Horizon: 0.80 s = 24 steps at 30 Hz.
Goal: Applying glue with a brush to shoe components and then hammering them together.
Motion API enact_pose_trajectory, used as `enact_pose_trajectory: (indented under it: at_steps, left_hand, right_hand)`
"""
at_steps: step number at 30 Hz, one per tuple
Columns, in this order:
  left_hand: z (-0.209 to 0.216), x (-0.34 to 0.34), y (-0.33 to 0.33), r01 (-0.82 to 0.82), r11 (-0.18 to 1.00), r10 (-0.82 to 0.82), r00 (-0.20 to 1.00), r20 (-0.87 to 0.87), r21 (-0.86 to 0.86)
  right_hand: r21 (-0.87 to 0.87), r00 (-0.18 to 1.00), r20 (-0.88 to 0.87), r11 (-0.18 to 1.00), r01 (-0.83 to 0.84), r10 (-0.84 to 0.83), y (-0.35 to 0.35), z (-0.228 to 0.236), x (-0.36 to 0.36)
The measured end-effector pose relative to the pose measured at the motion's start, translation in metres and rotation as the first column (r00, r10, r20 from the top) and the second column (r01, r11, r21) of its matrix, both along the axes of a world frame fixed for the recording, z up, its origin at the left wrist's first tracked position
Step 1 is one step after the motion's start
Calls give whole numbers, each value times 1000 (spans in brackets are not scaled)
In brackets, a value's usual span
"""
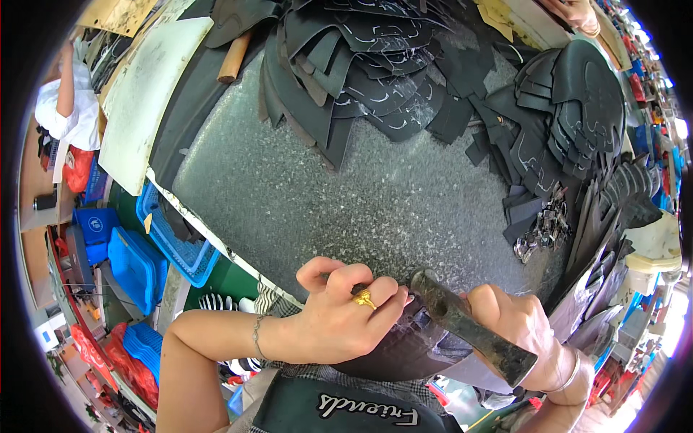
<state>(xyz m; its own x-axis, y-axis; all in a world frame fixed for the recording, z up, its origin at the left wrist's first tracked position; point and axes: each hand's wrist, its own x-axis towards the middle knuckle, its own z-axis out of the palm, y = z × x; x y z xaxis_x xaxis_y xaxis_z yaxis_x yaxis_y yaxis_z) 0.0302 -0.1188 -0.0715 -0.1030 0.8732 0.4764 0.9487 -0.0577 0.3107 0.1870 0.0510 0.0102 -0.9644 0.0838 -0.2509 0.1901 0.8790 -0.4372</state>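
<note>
My right hand (516,325) is wrapped round a hammer whose dark, worn metal head (473,328) slants down to the right; its handle is hidden in the grip. Beside it, my left hand (350,310) is closed, with thumb and fingers pinched together close to one end of the hammer head. What those fingertips hold is too small to make out. Under both hands lies a dark, curved, leather-like piece (393,353) at the near edge of the worktop, with a shiny patch beside the hammer head.
Dark cut pieces are stacked on the speckled grey worktop (289,195) at the back (390,94) and right (588,94). Small metal buckles (545,227) lie in a heap at right. A wooden handle (234,58) rests far left; a blue basket (180,245) stands left. Another person's hand (577,14) shows far right.
</note>
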Motion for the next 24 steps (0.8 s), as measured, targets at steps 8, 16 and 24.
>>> enact_pose_trajectory:
  at_steps: [8, 16, 24]
  left_hand:
    - [5, 2, -4, 77, 997, -77, 997, -5, -19]
    - [16, 3, -20, 93, 996, -92, 991, 98, -3]
    - [25, 0, -22, 175, 974, -133, 956, 260, -146]
  right_hand:
    - [150, 995, -76, 987, -48, 60, -7, 0, 0]
    - [-21, 1000, 27, 1000, -7, 8, -4, 10, -9]
    - [-80, 996, 29, 993, 87, -85, -18, 21, 9]
